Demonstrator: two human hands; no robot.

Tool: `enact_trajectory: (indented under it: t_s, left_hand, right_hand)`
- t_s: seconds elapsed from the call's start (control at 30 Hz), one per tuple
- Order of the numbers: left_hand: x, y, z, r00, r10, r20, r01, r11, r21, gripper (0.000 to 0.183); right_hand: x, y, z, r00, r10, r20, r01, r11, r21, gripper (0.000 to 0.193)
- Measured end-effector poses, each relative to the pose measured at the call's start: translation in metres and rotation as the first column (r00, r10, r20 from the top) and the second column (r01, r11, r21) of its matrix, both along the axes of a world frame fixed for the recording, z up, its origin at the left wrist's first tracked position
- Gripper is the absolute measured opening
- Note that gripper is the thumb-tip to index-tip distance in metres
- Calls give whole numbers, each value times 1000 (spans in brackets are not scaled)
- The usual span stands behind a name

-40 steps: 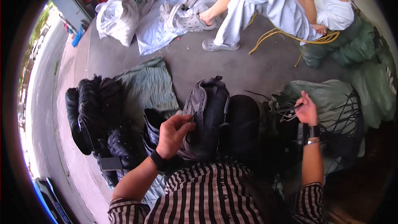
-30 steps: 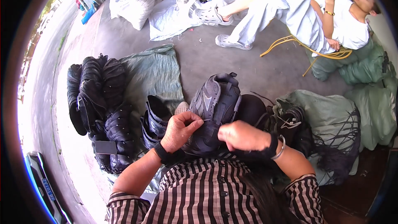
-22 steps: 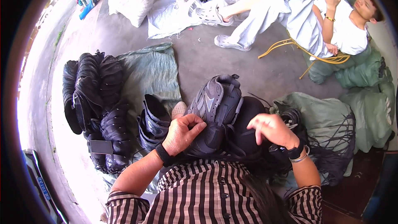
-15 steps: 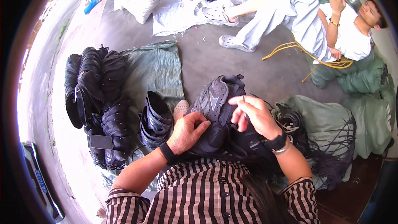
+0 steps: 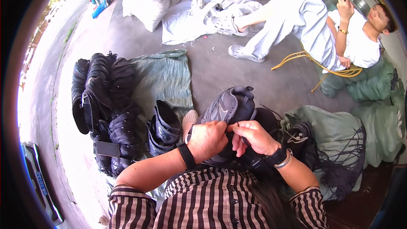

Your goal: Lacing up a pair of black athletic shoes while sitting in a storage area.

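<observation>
A dark grey sneaker with a light emblem on its side rests in front of me, heel end away from me. My left hand is closed at its eyelet edge, thumb and fingers pinched together. My right hand meets it there, finger and thumb pinching a thin dark shoelace, of which only a short bit shows. The right hand's other fingers curl loosely below. The two hands cover the shoe's toe and much of its front.
On the left, stacked black shoe uppers and a phone lie by a green sheet. More nested uppers stand nearer. On the right, dark laces drape over a green sack. Beyond, a person sits on a yellow-framed chair.
My right hand has come down and left to the eyelet edge. My left hand has moved right and slightly up the shoe to meet it. The whole view has shifted slightly.
</observation>
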State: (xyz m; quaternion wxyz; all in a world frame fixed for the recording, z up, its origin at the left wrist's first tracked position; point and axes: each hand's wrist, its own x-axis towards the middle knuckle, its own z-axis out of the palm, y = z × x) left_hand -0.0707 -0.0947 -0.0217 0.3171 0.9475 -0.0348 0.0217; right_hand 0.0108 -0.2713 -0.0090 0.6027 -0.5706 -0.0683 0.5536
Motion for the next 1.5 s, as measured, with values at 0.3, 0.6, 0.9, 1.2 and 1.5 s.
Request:
enact_trajectory:
  t_s: [0.3, 0.6, 0.9, 1.2, 1.5]
  left_hand:
    - [-2, 29, -17, 962, -124, -242, 5, 899, -439, 20]
    - [21, 33, 18, 954, -290, 77, 259, 925, 277, 33]
    - [56, 26, 43, 788, -588, -184, 599, 662, 450, 34]
    - [43, 37, 15, 819, -571, -58, 573, 808, 138, 27]
    - [42, 48, -4, 793, -577, 194, 583, 812, 32, 32]
  right_hand:
    - [-9, 17, 6, 913, 56, 404, -13, 994, -109, 25]
    - [-23, 28, 14, 585, 280, 761, -45, 948, -314, 20]
    - [-18, 22, 5, 554, 261, 791, -49, 958, -281, 19]
    - [4, 21, 7, 878, 233, 417, -128, 956, -264, 23]
    - [7, 22, 3, 141, 448, 883, -98, 894, -437, 17]
